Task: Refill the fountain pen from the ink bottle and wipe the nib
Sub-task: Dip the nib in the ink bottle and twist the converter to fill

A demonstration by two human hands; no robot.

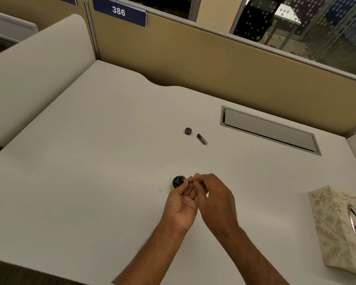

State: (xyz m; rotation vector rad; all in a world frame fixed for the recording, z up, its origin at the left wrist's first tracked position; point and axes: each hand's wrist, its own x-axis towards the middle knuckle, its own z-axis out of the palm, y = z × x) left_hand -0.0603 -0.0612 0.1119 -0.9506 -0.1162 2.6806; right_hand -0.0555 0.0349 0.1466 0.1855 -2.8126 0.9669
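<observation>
While the ink bottle is standing on the white desk, the left hand, palm up, and the right hand are both pinching a slim pen part just beside the bottle's top. Farther back, a round cap and a dark pen barrel are lying near each other. A floral tissue box is sitting at the desk's right edge.
</observation>
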